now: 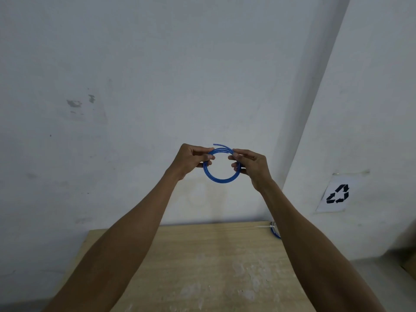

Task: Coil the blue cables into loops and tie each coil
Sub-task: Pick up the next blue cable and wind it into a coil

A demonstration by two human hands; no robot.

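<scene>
Both hands hold a blue coil (221,177) in the air in front of the wall (135,86), above the far edge of the table (202,255).

The left hand (191,159) pinches the left side of the coil between thumb and curled fingers. The right hand (249,164) grips the right side the same way, with its fingers wrapped round the strands. The coil is a round loop of several turns, held upright and facing the camera. One free cable end (221,145) stands slightly off the top of the loop, between the two hands. No tie shows on this coil. A second coil (275,233) lies at the far right corner of the table, mostly hidden behind the right forearm. A white tie (263,226) projects from it to the left. A paper recycling sign (337,194) is fixed to the wall at the right.
</scene>
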